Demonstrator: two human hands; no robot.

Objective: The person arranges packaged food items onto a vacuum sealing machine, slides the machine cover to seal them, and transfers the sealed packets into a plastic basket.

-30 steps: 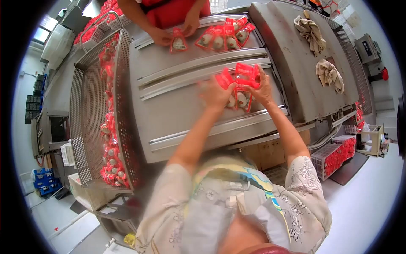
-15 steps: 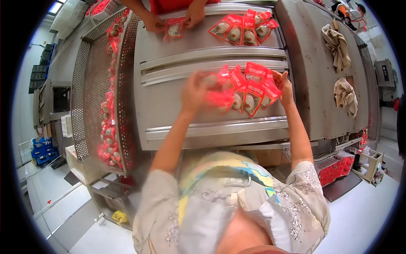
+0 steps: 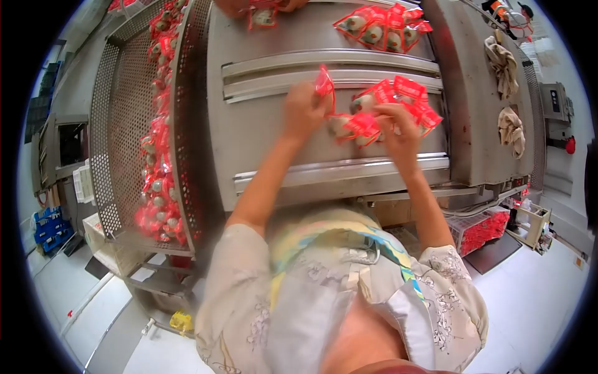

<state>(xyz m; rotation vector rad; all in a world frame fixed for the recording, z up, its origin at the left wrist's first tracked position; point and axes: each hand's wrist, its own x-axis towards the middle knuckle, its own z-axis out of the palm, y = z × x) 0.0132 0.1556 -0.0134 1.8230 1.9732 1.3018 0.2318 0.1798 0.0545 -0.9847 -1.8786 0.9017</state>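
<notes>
My left hand (image 3: 305, 109) is closed on a red packet (image 3: 324, 84) that stands up from its fingers, over the middle of the steel table (image 3: 255, 134). To its right, my right hand (image 3: 397, 124) pinches the top edge of another red packet (image 3: 363, 124) with a pale egg-like item inside. Behind and beside that hand lies a pile of red and clear packets (image 3: 408, 93), partly hidden by my fingers. The packets show round pale contents through clear film.
Perforated trough (image 3: 134, 118) with many red packets stands at the left. A co-worker's hands (image 3: 233, 6) hold a packet at the top, beside more packets (image 3: 386, 28). Metal rails (image 3: 342, 177) cross the table. Cloths (image 3: 511, 132) lie on the right-hand steel cover.
My right hand has moved inward from the pile's right side onto a packet. My left hand now holds a packet upright. The view has shifted, and the co-worker's hands are nearer the top edge.
</notes>
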